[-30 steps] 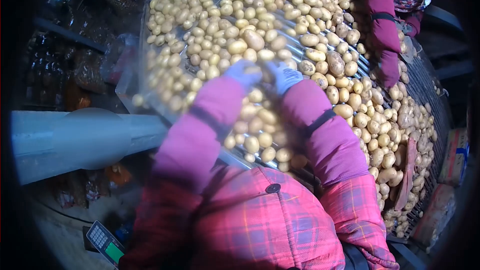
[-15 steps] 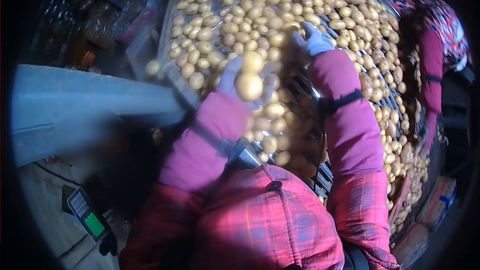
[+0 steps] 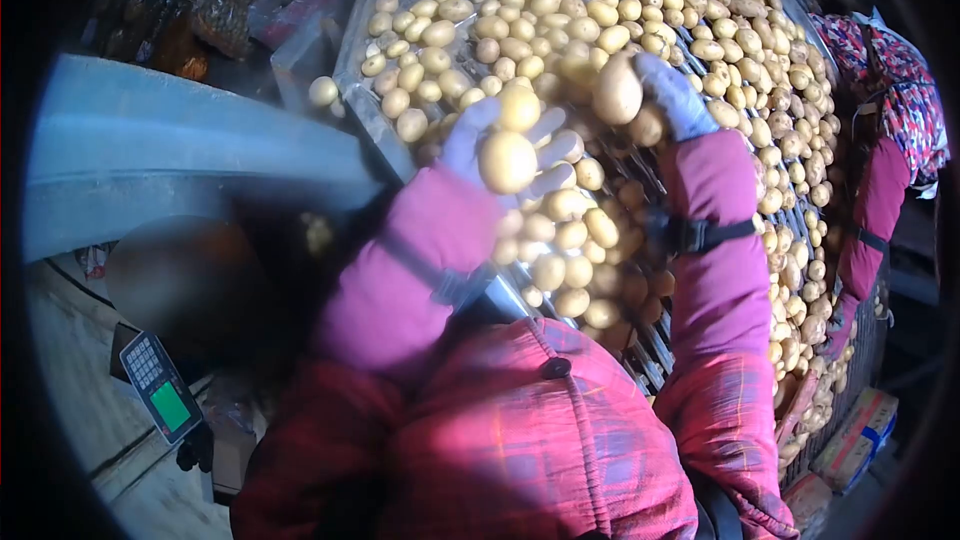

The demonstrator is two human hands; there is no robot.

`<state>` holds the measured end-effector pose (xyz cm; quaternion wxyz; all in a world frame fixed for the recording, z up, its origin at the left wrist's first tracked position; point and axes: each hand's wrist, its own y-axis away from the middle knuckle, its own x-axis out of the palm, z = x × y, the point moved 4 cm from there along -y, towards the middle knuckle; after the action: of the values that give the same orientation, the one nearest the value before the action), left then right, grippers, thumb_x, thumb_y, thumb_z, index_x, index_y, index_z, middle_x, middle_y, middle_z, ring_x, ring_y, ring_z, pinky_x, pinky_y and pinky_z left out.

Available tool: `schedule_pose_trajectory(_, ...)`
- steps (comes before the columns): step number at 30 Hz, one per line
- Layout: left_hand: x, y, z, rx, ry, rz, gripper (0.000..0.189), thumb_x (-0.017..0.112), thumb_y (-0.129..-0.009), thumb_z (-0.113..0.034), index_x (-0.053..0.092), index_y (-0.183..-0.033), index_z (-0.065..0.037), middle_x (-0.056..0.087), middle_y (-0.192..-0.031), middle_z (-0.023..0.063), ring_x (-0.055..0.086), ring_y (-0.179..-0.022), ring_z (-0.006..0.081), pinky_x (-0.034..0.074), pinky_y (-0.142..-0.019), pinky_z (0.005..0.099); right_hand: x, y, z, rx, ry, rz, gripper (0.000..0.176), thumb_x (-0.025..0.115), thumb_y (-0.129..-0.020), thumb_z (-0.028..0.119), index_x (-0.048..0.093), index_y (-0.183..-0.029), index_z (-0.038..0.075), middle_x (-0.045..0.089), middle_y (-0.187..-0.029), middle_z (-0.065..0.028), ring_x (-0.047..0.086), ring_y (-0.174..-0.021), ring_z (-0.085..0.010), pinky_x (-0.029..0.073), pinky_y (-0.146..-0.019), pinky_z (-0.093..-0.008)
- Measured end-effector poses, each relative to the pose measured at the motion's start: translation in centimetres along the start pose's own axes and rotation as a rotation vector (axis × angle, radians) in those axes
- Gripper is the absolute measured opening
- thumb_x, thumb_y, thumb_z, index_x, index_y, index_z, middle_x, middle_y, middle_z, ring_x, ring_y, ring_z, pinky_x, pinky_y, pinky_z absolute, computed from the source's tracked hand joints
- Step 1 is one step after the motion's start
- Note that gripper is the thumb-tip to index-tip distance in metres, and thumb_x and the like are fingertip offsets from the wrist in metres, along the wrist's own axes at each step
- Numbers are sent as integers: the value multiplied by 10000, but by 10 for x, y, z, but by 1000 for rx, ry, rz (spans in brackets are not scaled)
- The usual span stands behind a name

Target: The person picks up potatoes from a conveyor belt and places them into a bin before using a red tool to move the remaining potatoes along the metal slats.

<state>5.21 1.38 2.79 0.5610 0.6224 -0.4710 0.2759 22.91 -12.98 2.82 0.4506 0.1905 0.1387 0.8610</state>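
Two pale yellow potatoes, a larger potato [image 3: 507,162] and a smaller potato [image 3: 519,108], rest in the upturned palm of my left hand [image 3: 461,148]. Its gloved fingers curl up around them. My right hand [image 3: 680,100], in a light blue-grey glove, grips a big oval potato [image 3: 617,90] from its right side. A browner potato [image 3: 647,125] sits just under that hand. Both hands are over a slatted sorting table [image 3: 652,365] spread with many loose potatoes [image 3: 570,205].
A blue metal chute [image 3: 200,130] comes in from the left, with a lone potato [image 3: 323,91] beyond it. A scale display [image 3: 160,385] stands at lower left. On the right, a co-worker's sleeve [image 3: 874,210] reaches to the potatoes. A cardboard box [image 3: 855,438] lies at lower right.
My right hand has closed on a big potato; before, it was spread over the pile. My left hand still holds its two potatoes. The whole view has shifted slightly.
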Motion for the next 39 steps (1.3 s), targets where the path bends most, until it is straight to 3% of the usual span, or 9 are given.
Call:
schedule_pose_trajectory(2, 1, -1, 2, 4, -29, 69, 588, 461, -843, -493, 456, -1259, -78, 531, -1210, 148, 570, -1000, 349, 524, -794, 442, 24, 2, -10, -500, 493, 316, 420, 562, -875, 330, 552, -1179, 41, 599, -1054, -91, 558, -975, -193, 447, -845, -313)
schedule_pose_trajectory(6, 2, 10, 6, 267, -400, 370, 655, 591, -763, -572, 473, -1277, -184, 496, -1300, 4, 420, -1231, 178, 258, -1066, 448, 22, 53, -1, -221, 265, 118, 411, 538, -896, 339, 551, -1182, 43, 601, -1020, -104, 580, -889, -178, 472, -781, -303)
schedule_pose_trajectory(15, -41, 83, 5, -25, -46, 213, 790, 655, -680, -555, 432, -1280, -93, 398, -1344, 182, 425, -1191, 425, 426, -888, 617, 105, 160, -4, 163, -127, -108, 404, 426, -957, 354, 541, -1156, 23, 587, -907, -39, 570, -792, -133, 478, -672, -250)
schedule_pose_trajectory(18, -85, 116, -2, -4, 122, 192, 764, 680, -679, -545, 448, -1274, -127, 415, -1336, 183, 416, -1212, 422, 422, -894, 625, 129, 155, -25, -730, 752, 483, 413, 529, -913, 334, 524, -1189, 27, 582, -912, -39, 567, -754, -130, 483, -660, -268)
schedule_pose_trajectory(19, -72, 134, -10, 71, 11, 168, 740, 677, -690, -550, 461, -1263, -134, 411, -1344, 174, 416, -1214, 420, 425, -890, 624, 128, 142, -58, -152, 381, 548, 486, 575, -877, 362, 503, -1218, 24, 596, -928, -55, 576, -762, -129, 482, -664, -268)
schedule_pose_trajectory(22, -126, 170, -14, 212, 118, 142, 686, 675, -715, -546, 495, -1233, -133, 427, -1338, 162, 440, -1194, 419, 454, -853, 610, 169, 155, -84, 232, 175, 656, 411, 488, -936, 310, 502, -1211, 6, 619, -886, -54, 569, -793, -114, 461, -722, -249)
schedule_pose_trajectory(36, -402, 269, -111, 1071, -886, -759, 469, 558, -835, -467, 503, -1220, -206, 542, -1156, 45, 533, -1055, 246, 469, -785, 427, 244, 139, -150, 216, 221, 861, 391, 485, -912, 230, 474, -1220, -10, 562, -915, -19, 528, -867, -127, 446, -782, -264)
schedule_pose_trajectory(37, -329, 290, -109, 642, -6, -910, 458, 546, -844, -435, 483, -1259, -251, 544, -1164, 64, 534, -1038, 233, 459, -789, 435, 256, 141, -149, 306, 79, 901, 402, 474, -925, 260, 465, -1225, -7, 585, -943, -53, 558, -902, -174, 468, -798, -305)
schedule_pose_trajectory(39, -319, 294, -95, 690, 165, -762, 461, 554, -839, -411, 480, -1268, -259, 543, -1164, 77, 535, -1030, 237, 454, -789, 431, 260, 130, -169, 567, -87, 726, 412, 463, -930, 295, 467, -1212, -5, 590, -969, -87, 568, -920, -224, 479, -798, -353)
